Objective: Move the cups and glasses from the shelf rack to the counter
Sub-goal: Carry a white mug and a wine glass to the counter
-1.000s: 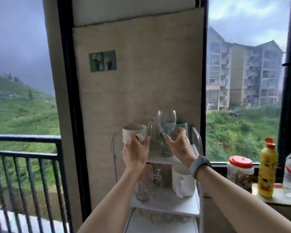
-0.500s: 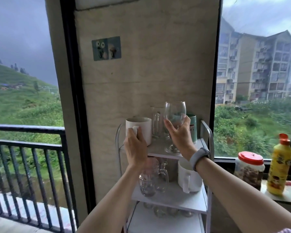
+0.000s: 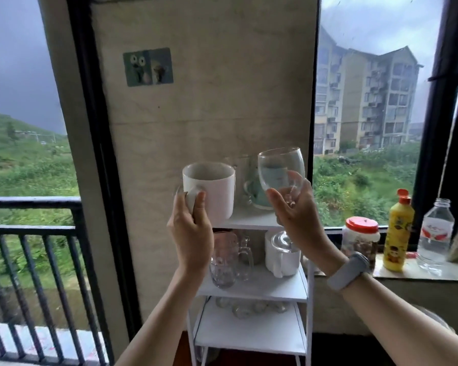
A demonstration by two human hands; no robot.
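Observation:
My left hand (image 3: pixel 191 231) grips the handle of a white mug (image 3: pixel 212 188), held up in front of the top shelf of the white shelf rack (image 3: pixel 251 289). My right hand (image 3: pixel 299 220) holds a clear wine glass (image 3: pixel 280 173) by its bowl and stem, lifted off the rack; its foot hangs below my palm. A teal cup (image 3: pixel 259 191) and a glass mug stay on the top shelf. On the middle shelf stand glass mugs (image 3: pixel 230 254) and a white mug (image 3: pixel 280 257). Small glasses (image 3: pixel 249 307) lie on the shelf below.
The counter ledge (image 3: pixel 418 273) runs to the right of the rack under the window. On it stand a red-lidded jar (image 3: pixel 360 239), a yellow bottle (image 3: pixel 398 231), a clear water bottle (image 3: pixel 435 233) and a bag at the frame edge. A black balcony railing (image 3: pixel 32 228) is at left.
Both hands have lifted their items off the top shelf: the white mug and the wine glass are now raised and nearer to me.

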